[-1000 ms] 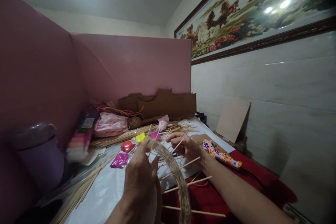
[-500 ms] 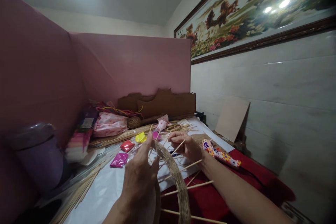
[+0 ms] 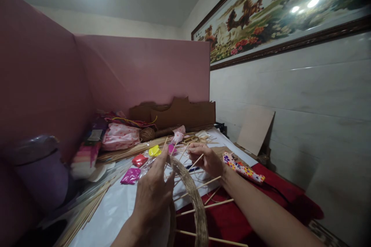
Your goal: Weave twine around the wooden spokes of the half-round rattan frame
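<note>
In the lower middle, my left hand is closed round the far end of a basket frame. A curved band of brown twisted cord forms the frame, with several pale thin sticks running through it and poking out to the right. My right hand is just right of the frame's far end, beside the stick tips. Its thumb and fingers are pinched together; what they hold, if anything, is too small to make out. A thin loose strand curls beneath the sticks.
Small packets, a red one, a yellow one and a magenta one, lie on the white sheet. Behind are a twine ball and bundled sticks. A flower-patterned tool with a cable rests right, near red cloth.
My right hand has shifted slightly right, away from the left hand, its fingers still pinched. My left hand keeps its hold on the frame. The view has moved very slightly.
</note>
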A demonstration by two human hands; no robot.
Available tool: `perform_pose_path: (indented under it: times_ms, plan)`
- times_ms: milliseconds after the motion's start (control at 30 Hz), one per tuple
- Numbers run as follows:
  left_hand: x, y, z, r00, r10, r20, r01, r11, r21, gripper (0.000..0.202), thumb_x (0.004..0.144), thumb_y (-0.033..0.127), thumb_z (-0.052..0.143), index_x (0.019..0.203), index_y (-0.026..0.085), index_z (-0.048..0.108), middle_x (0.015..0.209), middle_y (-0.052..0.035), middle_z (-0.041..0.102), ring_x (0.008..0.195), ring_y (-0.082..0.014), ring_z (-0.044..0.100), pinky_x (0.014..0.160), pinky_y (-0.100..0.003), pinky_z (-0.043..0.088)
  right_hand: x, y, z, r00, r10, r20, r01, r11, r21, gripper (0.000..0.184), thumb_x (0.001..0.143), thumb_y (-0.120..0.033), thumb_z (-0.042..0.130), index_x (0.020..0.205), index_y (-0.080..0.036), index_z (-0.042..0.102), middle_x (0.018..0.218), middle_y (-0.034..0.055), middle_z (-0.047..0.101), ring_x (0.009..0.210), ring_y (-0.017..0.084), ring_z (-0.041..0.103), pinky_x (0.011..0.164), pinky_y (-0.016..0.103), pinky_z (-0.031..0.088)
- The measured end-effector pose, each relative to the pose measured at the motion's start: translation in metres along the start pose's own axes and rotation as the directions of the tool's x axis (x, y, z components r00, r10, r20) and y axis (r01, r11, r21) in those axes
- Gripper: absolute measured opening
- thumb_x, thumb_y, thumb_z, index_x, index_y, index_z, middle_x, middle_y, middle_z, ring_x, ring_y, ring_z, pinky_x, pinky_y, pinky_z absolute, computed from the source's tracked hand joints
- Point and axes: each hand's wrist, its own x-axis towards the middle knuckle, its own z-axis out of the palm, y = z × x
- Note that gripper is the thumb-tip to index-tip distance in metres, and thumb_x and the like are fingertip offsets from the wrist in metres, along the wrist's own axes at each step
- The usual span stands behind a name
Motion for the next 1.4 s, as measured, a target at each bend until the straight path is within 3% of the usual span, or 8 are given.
perform_pose_path:
  times_ms: [167, 367, 467, 600, 700, 967, 1400]
  plan:
    - [-0.001, -0.004, 0.001, 1.0, 0.022, 0.003, -0.023, 1.0, 0.017, 0.065, 0.079, 0.016, 0.051, 0.14, 0.028, 0.03, 0.135, -0.0072, 0.051, 0.115, -0.0229, 0.056, 0.088, -0.037, 0.051, 0.001, -0.004, -0.003, 0.994, -0.088, -0.058, 0.091, 0.995, 0.042, 0.03, 0.071, -0.028, 0.065, 0.059, -0.018, 0.04, 0.052, -0.0088, 0.025, 0.046, 0.006, 0.017, 0.042, 0.021, 0.014]
    - [-0.001, -0.003, 0.003, 0.997, 0.061, 0.041, -0.063, 0.998, 0.032, 0.067, 0.079, 0.014, 0.051, 0.14, 0.029, 0.028, 0.137, -0.005, 0.049, 0.122, -0.0217, 0.05, 0.091, -0.036, 0.049, 0.003, -0.005, -0.008, 0.979, -0.179, -0.097, 0.182, 0.983, 0.03, 0.017, 0.074, -0.028, 0.067, 0.071, -0.015, 0.056, 0.049, -0.0106, 0.022, 0.044, 0.005, 0.011, 0.04, 0.021, 0.01]
    - [-0.001, -0.003, 0.002, 0.997, 0.063, 0.036, -0.064, 0.997, 0.037, 0.068, 0.078, 0.013, 0.051, 0.14, 0.029, 0.029, 0.136, -0.0051, 0.05, 0.12, -0.0216, 0.052, 0.091, -0.036, 0.05, 0.0, -0.007, -0.008, 0.979, -0.19, -0.071, 0.192, 0.981, 0.022, 0.016, 0.071, -0.026, 0.069, 0.068, -0.014, 0.06, 0.047, -0.0105, 0.022, 0.043, 0.005, 0.014, 0.041, 0.02, 0.012]
    - [0.001, -0.004, 0.0, 1.0, 0.025, 0.002, -0.025, 0.999, 0.031, 0.065, 0.078, 0.014, 0.052, 0.139, 0.028, 0.032, 0.134, -0.0065, 0.052, 0.114, -0.0223, 0.056, 0.09, -0.038, 0.05, -0.004, -0.009, -0.009, 0.99, -0.142, -0.025, 0.142, 0.99, 0.012, 0.012, 0.069, -0.021, 0.069, 0.063, -0.013, 0.061, 0.047, -0.01, 0.023, 0.043, 0.004, 0.014, 0.04, 0.019, 0.011]
    - [0.002, -0.007, 0.0, 1.0, 0.005, -0.018, -0.005, 1.0, 0.004, 0.062, 0.079, 0.017, 0.051, 0.137, 0.028, 0.034, 0.13, -0.0061, 0.055, 0.111, -0.022, 0.058, 0.09, -0.037, 0.05, -0.004, -0.009, -0.013, 0.996, -0.081, 0.025, 0.081, 0.997, 0.002, 0.007, 0.069, -0.02, 0.067, 0.071, -0.013, 0.066, 0.045, -0.0112, 0.022, 0.04, 0.003, 0.011, 0.039, 0.019, 0.01]
    - [0.004, -0.01, 0.0, 0.998, -0.01, -0.054, 0.006, 0.998, -0.066, 0.06, 0.08, 0.017, 0.05, 0.137, 0.028, 0.035, 0.135, -0.0049, 0.051, 0.118, -0.0205, 0.053, 0.097, -0.038, 0.046, -0.002, -0.001, -0.017, 0.979, 0.032, 0.203, -0.011, 0.994, -0.105, 0.019, 0.065, -0.018, 0.061, 0.081, -0.011, 0.071, 0.036, -0.0112, 0.029, 0.033, 0.003, 0.016, 0.034, 0.019, 0.011]
    - [0.004, -0.007, 0.001, 0.999, -0.004, -0.037, 0.002, 0.999, -0.041, 0.058, 0.082, 0.019, 0.049, 0.137, 0.028, 0.035, 0.136, -0.0056, 0.05, 0.123, -0.021, 0.049, 0.099, -0.039, 0.044, -0.001, 0.003, -0.016, 0.977, 0.037, 0.208, -0.024, 0.998, -0.065, 0.022, 0.059, -0.014, 0.059, 0.077, -0.01, 0.072, 0.034, -0.0103, 0.032, 0.032, 0.003, 0.016, 0.034, 0.02, 0.011]
